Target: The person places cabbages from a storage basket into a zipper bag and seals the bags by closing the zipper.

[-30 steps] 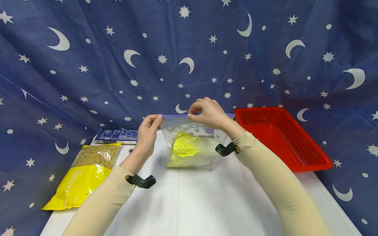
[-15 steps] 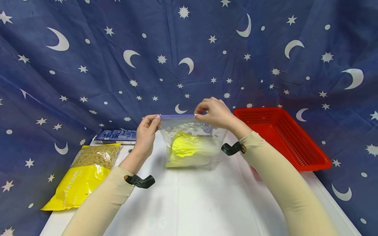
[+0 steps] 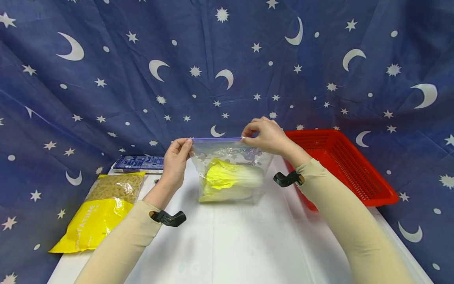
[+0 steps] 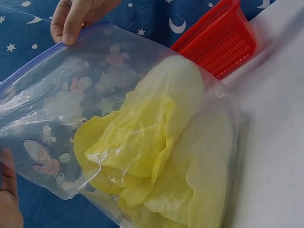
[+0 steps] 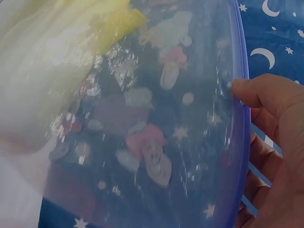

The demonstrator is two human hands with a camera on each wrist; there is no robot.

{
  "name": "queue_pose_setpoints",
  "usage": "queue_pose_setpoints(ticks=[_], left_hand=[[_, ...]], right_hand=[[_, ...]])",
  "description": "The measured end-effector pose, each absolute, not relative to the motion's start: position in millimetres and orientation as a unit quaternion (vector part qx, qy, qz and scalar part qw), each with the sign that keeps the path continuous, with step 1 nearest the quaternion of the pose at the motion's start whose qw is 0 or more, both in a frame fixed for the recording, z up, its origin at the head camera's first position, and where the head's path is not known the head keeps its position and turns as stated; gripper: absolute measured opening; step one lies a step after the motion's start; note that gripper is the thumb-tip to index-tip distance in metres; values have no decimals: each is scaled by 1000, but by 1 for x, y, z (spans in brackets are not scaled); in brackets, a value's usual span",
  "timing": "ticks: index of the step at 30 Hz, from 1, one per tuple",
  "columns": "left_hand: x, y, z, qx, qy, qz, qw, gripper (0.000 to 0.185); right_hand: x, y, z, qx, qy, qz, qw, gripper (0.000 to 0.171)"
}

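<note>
A clear zip bag (image 3: 227, 152) with a purple zip strip (image 3: 216, 139) stands over the white table, printed with small cartoon figures. Yellow-and-white napa cabbage (image 3: 235, 176) lies inside it. At the strip's left end, my left hand (image 3: 176, 157) pinches the bag's top corner between thumb and fingers. My right hand (image 3: 264, 136) pinches the same strip farther right, short of the right corner. The right wrist view shows that thumb (image 5: 251, 90) pressed on the purple edge with the fingers behind it. Only part of my left hand (image 4: 9, 199) enters the left wrist view.
Right of the bag is a red plastic basket (image 3: 379, 193), partly behind my right arm. On the left lies a yellow pasta bag (image 3: 103, 221), with a flat blue box (image 3: 140, 163) behind it. A blue star-and-moon curtain (image 3: 198, 94) hangs behind the white table (image 3: 220, 244).
My right hand has slid rightward along the purple zip strip, toward the bag's right corner. My left hand keeps its pinch at the left corner, almost unmoved.
</note>
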State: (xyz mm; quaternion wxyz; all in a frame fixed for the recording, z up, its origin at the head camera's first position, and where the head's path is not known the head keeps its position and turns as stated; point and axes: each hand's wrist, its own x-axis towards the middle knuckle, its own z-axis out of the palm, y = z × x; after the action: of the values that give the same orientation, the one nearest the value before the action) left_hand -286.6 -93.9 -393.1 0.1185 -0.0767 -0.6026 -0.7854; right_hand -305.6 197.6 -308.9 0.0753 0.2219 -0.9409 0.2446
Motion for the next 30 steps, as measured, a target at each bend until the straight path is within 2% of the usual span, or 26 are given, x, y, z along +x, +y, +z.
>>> queue_pose_setpoints(ticks=[11,21,30], left_hand=[[-286,-95,-393,-81,-602,-784,127,8],[-287,-98,-394,-95,-612,-776,117,16],[-286,-99,-394,-88,-613,-776,119,14]], right_hand=[[-303,214,-309,221,-942,242,75,12],[-302,226,-312,208,-942,252,77,14],[-302,235,-312,201,-942,260,72,15]])
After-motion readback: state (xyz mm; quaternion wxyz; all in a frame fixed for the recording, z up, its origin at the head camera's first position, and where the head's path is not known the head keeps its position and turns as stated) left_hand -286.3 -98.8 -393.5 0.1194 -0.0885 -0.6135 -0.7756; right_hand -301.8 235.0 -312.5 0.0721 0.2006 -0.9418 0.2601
